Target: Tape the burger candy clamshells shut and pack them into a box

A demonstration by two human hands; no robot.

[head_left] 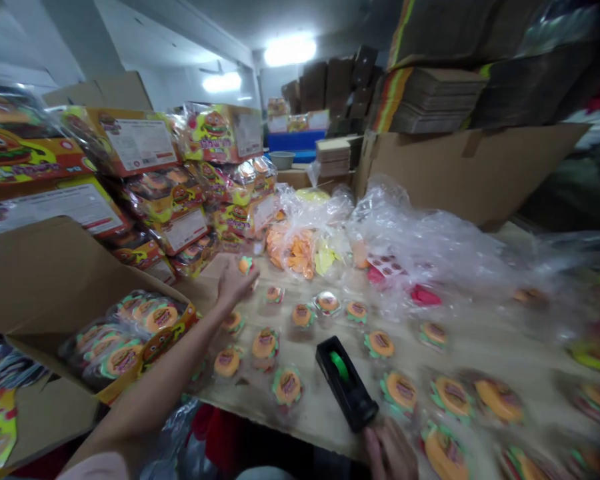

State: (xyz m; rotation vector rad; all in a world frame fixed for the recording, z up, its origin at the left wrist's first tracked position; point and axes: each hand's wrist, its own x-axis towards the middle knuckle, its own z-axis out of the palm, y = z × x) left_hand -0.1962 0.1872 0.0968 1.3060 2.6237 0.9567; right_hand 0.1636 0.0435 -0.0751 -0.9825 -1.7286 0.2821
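Note:
My left hand [234, 283] is stretched out over the far left part of the table, fingers closed around a small burger-shaped piece [245, 265] with an orange top and green edge. At the front edge, my right hand [394, 451] has its fingers at the near end of a black tape dispenser [347, 387] with a green roll in it. Blur softens this grip. Around both hands lie many clear-packed burger pieces, such as one burger [287, 387] left of the dispenser and another burger [399, 392] to its right.
An open display carton [150, 347] at left holds rows of packed burgers. Behind it rise stacked, wrapped burger boxes [165, 193]. Plastic bags [303, 247] with orange and yellow-green pieces lie at the back, beside crumpled clear plastic [430, 247]. A large cardboard box [430, 167] stands behind.

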